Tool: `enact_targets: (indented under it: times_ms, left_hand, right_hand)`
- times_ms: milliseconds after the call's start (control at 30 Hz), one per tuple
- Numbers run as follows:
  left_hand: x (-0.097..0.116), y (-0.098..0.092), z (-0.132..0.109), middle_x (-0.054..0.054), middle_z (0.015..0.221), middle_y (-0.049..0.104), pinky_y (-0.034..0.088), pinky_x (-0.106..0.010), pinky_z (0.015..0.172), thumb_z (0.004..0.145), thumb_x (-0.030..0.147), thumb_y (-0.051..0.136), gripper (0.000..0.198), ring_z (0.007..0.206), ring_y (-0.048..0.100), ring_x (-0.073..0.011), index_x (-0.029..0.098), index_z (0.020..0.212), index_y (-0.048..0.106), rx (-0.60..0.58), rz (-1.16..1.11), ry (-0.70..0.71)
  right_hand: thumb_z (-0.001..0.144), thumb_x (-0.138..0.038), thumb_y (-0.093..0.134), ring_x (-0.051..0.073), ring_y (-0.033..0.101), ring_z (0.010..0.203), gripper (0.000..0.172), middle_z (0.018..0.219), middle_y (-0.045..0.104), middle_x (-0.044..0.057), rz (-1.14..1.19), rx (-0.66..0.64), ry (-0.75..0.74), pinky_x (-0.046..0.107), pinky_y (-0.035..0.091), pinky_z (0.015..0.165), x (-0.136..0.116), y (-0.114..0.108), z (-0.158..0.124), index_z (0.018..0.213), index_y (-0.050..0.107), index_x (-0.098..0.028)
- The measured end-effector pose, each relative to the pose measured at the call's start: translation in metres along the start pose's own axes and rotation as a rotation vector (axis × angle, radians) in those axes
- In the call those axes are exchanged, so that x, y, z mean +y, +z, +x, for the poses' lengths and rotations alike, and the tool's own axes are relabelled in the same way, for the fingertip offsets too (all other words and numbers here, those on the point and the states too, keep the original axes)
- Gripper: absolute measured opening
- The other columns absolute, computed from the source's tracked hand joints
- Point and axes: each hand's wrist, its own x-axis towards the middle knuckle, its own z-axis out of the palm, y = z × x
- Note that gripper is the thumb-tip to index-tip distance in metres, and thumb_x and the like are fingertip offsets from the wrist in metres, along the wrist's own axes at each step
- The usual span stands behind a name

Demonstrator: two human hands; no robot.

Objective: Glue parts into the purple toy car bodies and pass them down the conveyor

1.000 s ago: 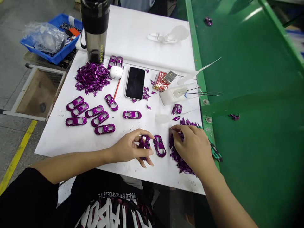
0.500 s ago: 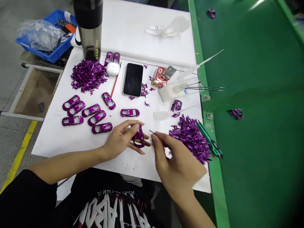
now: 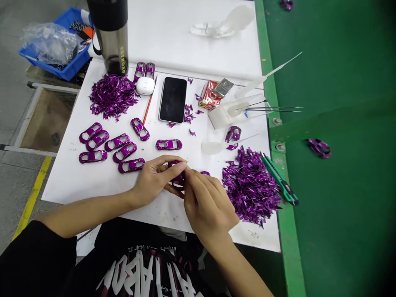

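Note:
My left hand [image 3: 154, 177] grips a glossy purple toy car shell [image 3: 175, 164] from the left, and most of the shell is hidden by my fingers. My right hand [image 3: 207, 204] closes on the same shell from the right, with its fingertips hidden at the contact. Just beyond it, another purple shell [image 3: 204, 173] shows only a sliver. Several finished shells [image 3: 130, 166] lie in rows on the white board [image 3: 154, 214] to the left. A heap of purple trimmings [image 3: 250, 185] lies right of my right hand.
A green craft knife [image 3: 280, 179] lies by the board's right edge, beside a green belt [image 3: 337, 82] carrying a purple shell [image 3: 318, 147]. Farther back are a phone [image 3: 172, 100], tweezers [image 3: 272, 109], another trimmings heap [image 3: 111, 97], a dark bottle [image 3: 111, 37] and a blue crate [image 3: 55, 45].
My right hand has moved left from near the trimmings and now meets the shell in my left hand. The view has shifted slightly, and the shell on the belt appears farther right.

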Motion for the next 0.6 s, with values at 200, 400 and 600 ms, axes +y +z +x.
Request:
enact_targets:
  times_ms: [200, 400, 600]
  left_hand:
    - [0.001, 0.006, -0.005, -0.003, 0.079, 0.075, 0.069, -0.030, 0.060, 0.081, 0.055, 0.087, 0.045, 0.070, 0.074, -0.0179, 0.016, 0.102, 0.081, 0.053, 0.050, 0.105]
    - [-0.008, 0.010, -0.033, -0.008, 0.098, 0.082, 0.071, -0.029, 0.071, 0.095, 0.048, 0.076, 0.035, 0.083, 0.079, -0.0197, 0.016, 0.110, 0.083, 0.132, 0.279, 0.302]
    - [-0.046, -0.001, -0.112, -0.012, 0.136, 0.075, 0.065, -0.031, 0.098, 0.105, 0.038, 0.064, 0.058, 0.115, 0.077, -0.0223, 0.032, 0.161, 0.050, 0.133, 0.606, 0.847]
  right_hand:
    - [0.099, -0.015, 0.070, 0.023, 0.076, 0.095, 0.030, 0.116, 0.080, 0.008, 0.059, -0.039, 0.259, 0.040, 0.066, 0.082, -0.020, 0.002, -0.004, 0.127, 0.071, -0.025]
    - [0.093, -0.009, 0.075, 0.029, 0.075, 0.102, 0.042, 0.115, 0.078, 0.018, -0.083, 0.075, 0.147, 0.044, 0.067, 0.082, -0.045, 0.009, -0.015, 0.134, 0.065, -0.015]
    - [0.098, -0.014, 0.071, 0.020, 0.078, 0.098, 0.047, 0.118, 0.078, 0.005, 0.466, -0.197, 0.309, 0.032, 0.069, 0.086, -0.064, -0.040, -0.021, 0.142, 0.063, -0.028]
